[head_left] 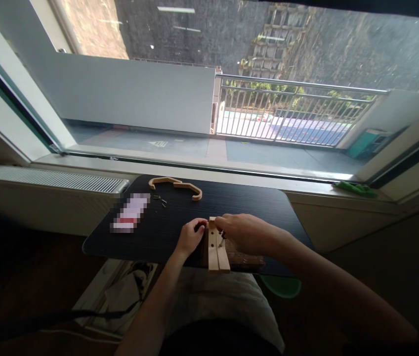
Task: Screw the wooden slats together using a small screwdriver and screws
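Note:
Two pale wooden strips (218,258) with dark holes lie side by side on a brown wooden block (244,259) near the table's front edge. Curled against the strips' far left side, my left hand (190,238) has its thumb and fingers closed on the wooden piece. Over the right strip, my right hand (244,231) grips what looks like a small screwdriver (222,241). Its thin shaft points down at the strip's face. The palm covers most of the handle, and the exact tip contact is too small to make out.
Two curved wooden hooks (190,188) lie at the back of the dark table (150,247). Several screws (160,200) are beside a blurred pink-white packet (131,212). A radiator (83,179) and a window stand beyond; a green cloth (356,189) rests on the sill.

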The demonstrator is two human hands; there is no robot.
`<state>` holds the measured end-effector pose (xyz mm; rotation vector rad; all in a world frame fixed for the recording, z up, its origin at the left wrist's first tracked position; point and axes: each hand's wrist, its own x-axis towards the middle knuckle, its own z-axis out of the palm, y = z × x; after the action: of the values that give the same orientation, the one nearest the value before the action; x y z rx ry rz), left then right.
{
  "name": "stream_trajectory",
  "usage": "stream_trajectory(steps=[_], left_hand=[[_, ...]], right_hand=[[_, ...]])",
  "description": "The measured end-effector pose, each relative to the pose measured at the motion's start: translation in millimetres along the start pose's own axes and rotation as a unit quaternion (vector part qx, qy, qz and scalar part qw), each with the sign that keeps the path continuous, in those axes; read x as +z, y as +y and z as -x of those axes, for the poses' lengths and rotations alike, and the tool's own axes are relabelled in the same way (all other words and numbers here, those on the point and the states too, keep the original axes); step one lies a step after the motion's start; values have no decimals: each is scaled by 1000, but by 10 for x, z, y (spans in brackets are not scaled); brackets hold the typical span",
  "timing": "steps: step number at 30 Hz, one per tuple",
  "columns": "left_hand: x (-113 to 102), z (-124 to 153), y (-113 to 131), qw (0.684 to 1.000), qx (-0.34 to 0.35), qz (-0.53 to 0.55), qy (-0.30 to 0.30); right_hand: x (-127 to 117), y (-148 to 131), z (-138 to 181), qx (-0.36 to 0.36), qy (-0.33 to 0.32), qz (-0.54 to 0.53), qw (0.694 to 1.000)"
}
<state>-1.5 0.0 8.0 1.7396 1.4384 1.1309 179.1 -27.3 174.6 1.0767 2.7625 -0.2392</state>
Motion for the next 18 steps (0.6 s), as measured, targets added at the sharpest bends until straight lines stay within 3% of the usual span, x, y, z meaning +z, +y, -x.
stream_trajectory(steps=[3, 10, 18], left_hand=[[42, 55, -12, 998, 27, -56, 27], [76, 76, -16, 991, 67, -118, -13], [99, 97, -27, 987, 88, -133, 5]], right_hand=[[-4, -16, 7, 9, 3, 6, 1000], [-39, -38, 12, 16, -20, 22, 999], [-28, -23, 2, 29, -24, 29, 999]])
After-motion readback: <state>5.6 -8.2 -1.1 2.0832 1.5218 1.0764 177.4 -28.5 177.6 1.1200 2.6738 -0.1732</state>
